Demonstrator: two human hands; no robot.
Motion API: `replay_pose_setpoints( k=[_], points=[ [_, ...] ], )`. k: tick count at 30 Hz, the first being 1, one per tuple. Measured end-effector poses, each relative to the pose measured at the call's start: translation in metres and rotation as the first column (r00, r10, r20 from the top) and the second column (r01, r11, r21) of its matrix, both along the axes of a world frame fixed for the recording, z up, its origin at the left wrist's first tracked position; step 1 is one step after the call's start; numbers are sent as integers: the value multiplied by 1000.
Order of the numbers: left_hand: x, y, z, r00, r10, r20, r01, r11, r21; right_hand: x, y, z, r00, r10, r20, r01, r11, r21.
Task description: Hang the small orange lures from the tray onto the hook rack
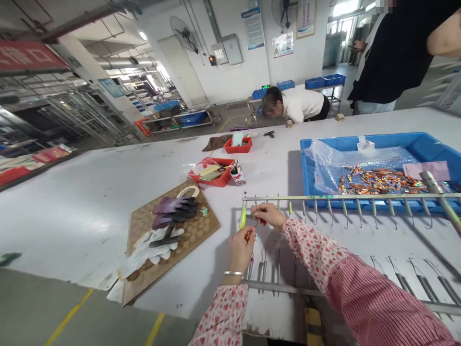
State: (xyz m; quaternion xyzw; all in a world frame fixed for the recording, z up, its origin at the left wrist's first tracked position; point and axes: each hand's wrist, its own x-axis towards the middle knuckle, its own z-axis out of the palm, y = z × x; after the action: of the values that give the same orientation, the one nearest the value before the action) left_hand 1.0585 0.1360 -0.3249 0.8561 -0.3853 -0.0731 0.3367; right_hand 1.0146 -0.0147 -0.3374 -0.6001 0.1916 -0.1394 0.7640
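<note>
My left hand point(242, 247) is closed in a pinch on a small orange-red lure point(249, 235), held just below the upper metal rail point(353, 197) of hooks. My right hand point(268, 214) is closed around a thin wire hook hanging from that rail's left end, a little above the left hand. A yellow-green piece point(243, 215) hangs from the rail just left of my hands. A lower rail point(288, 288) with more hooks runs near the table's front edge. Both sleeves are pink floral.
A blue tray point(306, 168) holds bubble wrap and several orange lures point(378, 180). A brown board point(194, 233) carries gloves and a tape roll. Red bins point(212, 178) and a cup stand behind. One person leans at the far table side; another stands at the top right.
</note>
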Motion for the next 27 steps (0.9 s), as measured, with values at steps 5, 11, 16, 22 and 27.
replay_pose_setpoints(
  k=[5, 11, 16, 22, 27],
  points=[
    [1, -3, -5, 1000, -28, -1, 28, 1000, -12, 3, -1, -5, 1000, -6, 8, 6, 1000, -28],
    [4, 3, -1, 974, -165, 155, 151, 984, 95, -7, 3, 7, 997, -18, -72, 1, 976, -218],
    [20, 8, 18, 934, -305, 184, 245, 926, 288, -46, 36, 16, 996, -85, -15, 57, 778, -626],
    [31, 7, 25, 907, -391, 155, 320, 881, 349, -62, 97, -17, 929, 250, -274, -298, 943, -149],
    [28, 11, 23, 900, -409, 149, 338, 873, 351, -54, 114, -36, 979, 84, -184, -112, 983, -147]
  ],
)
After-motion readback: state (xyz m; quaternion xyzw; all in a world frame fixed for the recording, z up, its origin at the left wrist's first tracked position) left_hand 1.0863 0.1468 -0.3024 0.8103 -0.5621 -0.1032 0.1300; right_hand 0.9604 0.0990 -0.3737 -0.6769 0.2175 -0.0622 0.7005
